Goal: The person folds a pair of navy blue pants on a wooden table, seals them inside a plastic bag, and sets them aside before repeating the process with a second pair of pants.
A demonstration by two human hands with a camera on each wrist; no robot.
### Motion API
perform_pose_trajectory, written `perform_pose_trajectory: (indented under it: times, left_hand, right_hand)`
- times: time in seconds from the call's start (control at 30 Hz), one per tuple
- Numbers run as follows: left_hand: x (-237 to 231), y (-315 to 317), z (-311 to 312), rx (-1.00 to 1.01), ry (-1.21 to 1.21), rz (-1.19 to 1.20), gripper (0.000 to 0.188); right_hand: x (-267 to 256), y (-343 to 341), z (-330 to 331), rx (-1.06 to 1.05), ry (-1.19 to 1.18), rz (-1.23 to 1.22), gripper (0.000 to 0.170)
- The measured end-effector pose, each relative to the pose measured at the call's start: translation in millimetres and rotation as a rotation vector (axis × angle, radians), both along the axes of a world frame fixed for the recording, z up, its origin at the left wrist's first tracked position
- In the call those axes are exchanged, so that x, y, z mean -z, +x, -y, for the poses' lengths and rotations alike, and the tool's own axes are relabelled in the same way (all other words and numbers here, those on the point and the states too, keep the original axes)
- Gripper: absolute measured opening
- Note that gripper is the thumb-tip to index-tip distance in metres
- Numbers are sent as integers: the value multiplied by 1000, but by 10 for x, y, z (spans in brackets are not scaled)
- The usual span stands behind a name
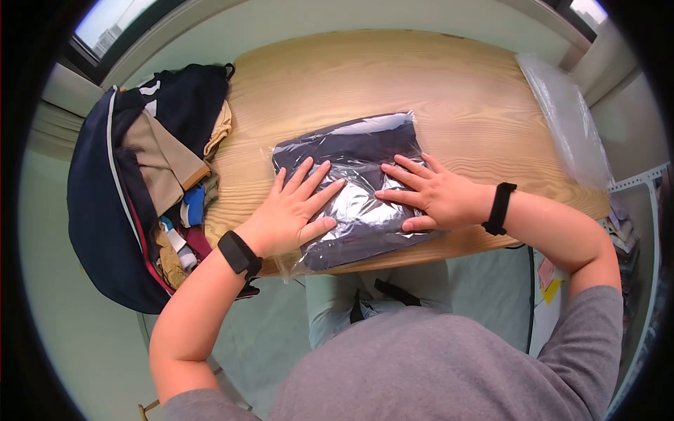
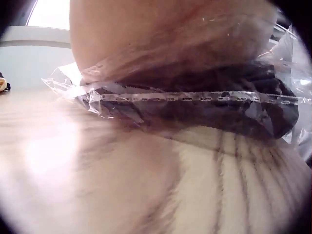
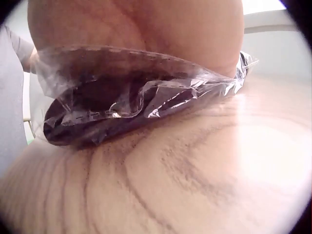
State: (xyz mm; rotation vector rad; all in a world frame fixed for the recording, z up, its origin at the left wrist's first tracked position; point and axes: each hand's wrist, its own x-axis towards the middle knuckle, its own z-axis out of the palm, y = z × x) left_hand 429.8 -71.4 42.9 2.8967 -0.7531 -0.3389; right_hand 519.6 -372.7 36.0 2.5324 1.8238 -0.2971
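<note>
A dark folded garment [image 1: 372,144] lies inside a clear plastic bag [image 1: 354,203] near the table's front edge. The left hand [image 1: 295,210] rests flat on the bag's left part, fingers spread. On its right part lies the right hand [image 1: 432,195], also flat with spread fingers. In the left wrist view the left hand [image 2: 170,39] presses on the bag [image 2: 195,97], whose perforated edge shows. The right wrist view has the right hand [image 3: 141,34] over the bag [image 3: 161,100], with dark fabric inside.
A large navy bag [image 1: 105,203] stuffed with clothes stands at the table's left side. A stack of clear plastic bags [image 1: 569,123] lies at the right edge of the wooden table [image 1: 337,77]. To the lower right is a white shelf frame [image 1: 649,210] with items.
</note>
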Motion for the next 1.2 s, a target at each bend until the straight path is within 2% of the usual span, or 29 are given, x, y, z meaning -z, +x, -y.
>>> perform_pose_trajectory:
  times: [0.27,0.53,0.6,0.67,0.73,0.77,0.8,0.87,0.9,0.93,0.97,1.0,1.03,1.1,1.13,1.17,1.2]
  left_hand:
    - [53,59,-34,9,-52,-60,66]
    - [60,37,-33,14,-52,-31,63]
    - [21,61,-30,-14,-50,-106,64]
    - [-31,64,-49,-13,-35,-80,64]
    - [-95,68,-127,4,-226,-89,65]
    - [-142,38,-173,-12,-407,68,61]
    - [-228,-29,-201,-8,-405,82,61]
    - [-388,-251,-225,-48,-552,392,53]
    - [-418,-395,-174,-30,-571,440,41]
    - [-362,-556,-122,-45,-553,358,40]
    - [-306,-716,-56,-61,-533,280,38]
    - [-278,-838,57,-49,-437,319,41]
    - [-247,-925,123,-26,-314,345,55]
    - [-108,-1041,235,-74,-282,369,62]
    - [-24,-1062,265,-125,-259,377,69]
    - [39,-1064,274,-136,-249,354,77]
    - [79,-1047,257,-134,-244,367,77]
  right_hand:
    - [43,63,-14,7,12,-120,67]
    - [-3,39,-5,14,-18,-123,65]
    - [-100,45,-15,-11,-58,-118,67]
    - [-260,8,-18,-18,-83,-61,67]
    - [-422,-98,-15,3,-67,160,69]
    - [-461,-199,5,24,3,212,73]
    - [-501,-316,40,21,44,279,75]
    - [-411,-484,182,35,126,273,69]
    - [-346,-560,251,71,179,184,63]
    - [-298,-633,294,75,178,194,63]
    - [-263,-691,325,127,171,102,62]
    - [-231,-717,353,175,166,14,61]
    - [-178,-718,392,171,171,30,61]
    - [-50,-671,469,195,294,-122,61]
    - [0,-621,495,189,303,-106,61]
    - [28,-594,505,182,369,-230,62]
    - [39,-578,524,173,432,-353,63]
